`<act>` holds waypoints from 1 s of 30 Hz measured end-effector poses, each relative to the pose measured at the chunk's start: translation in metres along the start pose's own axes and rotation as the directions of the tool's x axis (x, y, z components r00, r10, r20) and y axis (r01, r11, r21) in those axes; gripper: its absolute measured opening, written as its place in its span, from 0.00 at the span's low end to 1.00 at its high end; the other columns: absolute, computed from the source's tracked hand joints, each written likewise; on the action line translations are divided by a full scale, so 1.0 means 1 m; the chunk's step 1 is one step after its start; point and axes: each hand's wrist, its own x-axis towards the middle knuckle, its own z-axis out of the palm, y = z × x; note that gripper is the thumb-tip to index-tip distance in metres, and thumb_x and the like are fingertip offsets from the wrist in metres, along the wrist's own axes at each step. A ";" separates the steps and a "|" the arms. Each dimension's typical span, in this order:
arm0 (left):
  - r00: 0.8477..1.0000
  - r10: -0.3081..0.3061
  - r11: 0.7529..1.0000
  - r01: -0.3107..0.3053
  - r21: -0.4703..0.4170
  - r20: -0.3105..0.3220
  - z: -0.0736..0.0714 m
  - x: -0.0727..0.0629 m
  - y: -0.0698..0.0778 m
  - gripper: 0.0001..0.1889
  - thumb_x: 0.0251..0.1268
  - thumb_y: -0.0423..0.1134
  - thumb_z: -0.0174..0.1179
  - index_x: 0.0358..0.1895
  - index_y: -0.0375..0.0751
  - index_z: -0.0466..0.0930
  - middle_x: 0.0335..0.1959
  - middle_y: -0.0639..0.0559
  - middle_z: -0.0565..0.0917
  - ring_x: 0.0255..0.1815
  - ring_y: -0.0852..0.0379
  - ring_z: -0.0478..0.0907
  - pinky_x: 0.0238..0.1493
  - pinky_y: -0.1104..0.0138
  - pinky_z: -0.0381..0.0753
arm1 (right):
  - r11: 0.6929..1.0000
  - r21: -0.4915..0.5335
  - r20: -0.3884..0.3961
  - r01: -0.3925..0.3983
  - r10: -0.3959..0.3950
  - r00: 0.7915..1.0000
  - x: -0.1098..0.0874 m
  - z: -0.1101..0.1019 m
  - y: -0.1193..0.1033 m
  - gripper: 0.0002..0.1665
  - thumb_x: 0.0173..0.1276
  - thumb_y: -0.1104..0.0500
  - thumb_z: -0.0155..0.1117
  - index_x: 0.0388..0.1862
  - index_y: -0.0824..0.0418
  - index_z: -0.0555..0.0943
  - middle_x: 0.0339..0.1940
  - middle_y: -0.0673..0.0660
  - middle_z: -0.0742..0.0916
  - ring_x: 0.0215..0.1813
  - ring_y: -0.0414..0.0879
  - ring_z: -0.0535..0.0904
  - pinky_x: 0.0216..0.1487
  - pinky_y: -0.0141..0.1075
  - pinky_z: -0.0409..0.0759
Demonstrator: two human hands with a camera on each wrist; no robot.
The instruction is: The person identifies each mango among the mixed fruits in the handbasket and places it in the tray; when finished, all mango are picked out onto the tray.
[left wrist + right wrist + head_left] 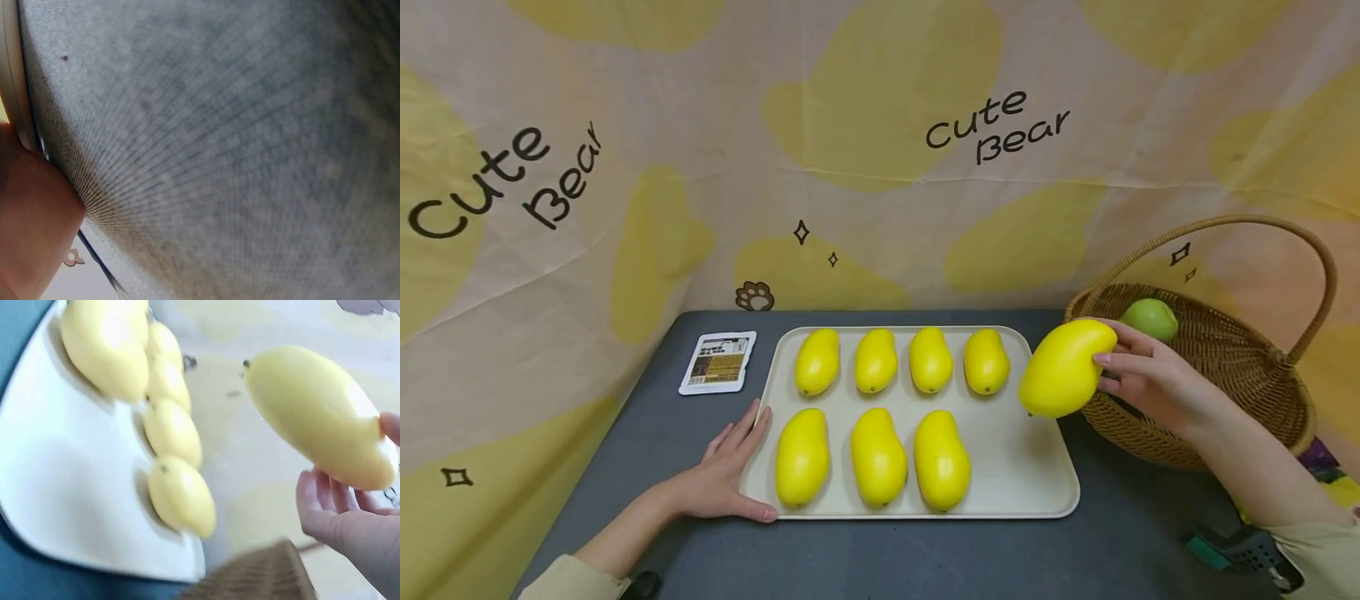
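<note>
My right hand [1157, 387] holds a yellow mango [1063, 371] between thumb and fingers, raised over the right end of a cream tray [1018, 471]. The right wrist view shows the same mango [319, 419] tilted, its stem end away from the fingers. Several mangoes lie on the tray: a back row [931, 360] and three in a front row [877, 458]. At the tray's front left corner rests my left hand [726, 479], its fingers spread along the left edge and its thumb at the front edge. The left wrist view shows mostly grey tabletop.
A wicker basket [1296, 408] with a tall arched handle [1240, 220] stands right of the tray, behind my right hand. It contains a green apple [1150, 319]. Left of the tray lies a flat white packet [718, 362]. A patterned cloth [880, 167] hangs behind the table.
</note>
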 end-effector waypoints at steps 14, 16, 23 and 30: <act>1.000 0.005 1.000 -0.005 -0.005 -0.001 -0.001 0.001 0.000 0.69 0.42 0.66 0.71 0.78 0.35 0.35 0.78 0.35 0.30 0.76 0.36 0.34 0.67 0.42 0.30 | 0.980 -0.060 -0.080 -0.188 0.183 0.980 0.016 0.042 0.040 0.25 0.79 0.62 0.45 0.72 0.54 0.59 0.65 0.46 0.73 0.61 0.42 0.73 0.59 0.36 0.72; 1.000 0.004 1.000 -0.004 -0.004 0.000 0.000 0.001 -0.001 0.69 0.42 0.67 0.71 0.78 0.35 0.35 0.78 0.36 0.30 0.76 0.36 0.34 0.67 0.42 0.30 | 0.974 -0.071 -0.103 -0.213 0.205 0.973 0.016 0.044 0.047 0.27 0.78 0.61 0.46 0.73 0.56 0.57 0.64 0.45 0.74 0.60 0.41 0.73 0.59 0.36 0.72; 1.000 0.015 1.000 -0.015 -0.011 -0.005 0.000 0.001 -0.002 0.69 0.42 0.67 0.71 0.78 0.35 0.35 0.78 0.36 0.30 0.76 0.36 0.35 0.66 0.42 0.31 | 0.955 -0.080 -0.134 -0.287 0.275 0.952 0.016 0.046 0.067 0.34 0.78 0.57 0.48 0.77 0.57 0.50 0.63 0.48 0.72 0.61 0.42 0.71 0.60 0.39 0.69; 1.000 0.020 1.000 -0.020 -0.006 -0.004 0.001 0.001 -0.004 0.69 0.42 0.67 0.71 0.78 0.35 0.35 0.78 0.37 0.31 0.76 0.35 0.36 0.66 0.42 0.32 | 0.930 -0.107 -0.168 -0.352 0.332 0.928 0.012 0.049 0.089 0.36 0.78 0.54 0.49 0.79 0.49 0.48 0.66 0.53 0.70 0.61 0.43 0.72 0.62 0.46 0.63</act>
